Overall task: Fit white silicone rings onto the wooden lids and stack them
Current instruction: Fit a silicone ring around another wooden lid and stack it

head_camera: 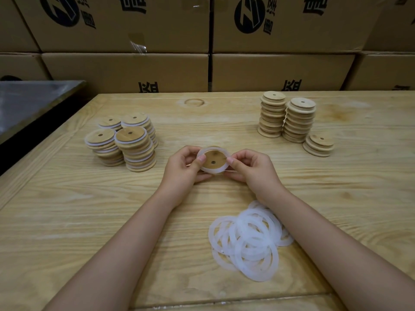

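Lid [210, 157] is sitting dead centre over the table [67, 209], with a white ring [212, 171] wrapping its rim. Left hand [184, 169] and right hand [253, 171] are both pinching its edges (thumbs on top, fingers curling underneath). Loose rings [247, 239] are lying at 5 o'clock, ringed stacks [125, 142] are sitting at 10, and bare stacks [289, 120] are standing at 2.

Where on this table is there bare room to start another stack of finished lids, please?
Bare wood lies between the ringed stacks and the plain stacks, and near-left, between the left forearm and the table edge. Crowded: the centre, where the left hand and right hand hold a lid, and near-right around the loose rings.
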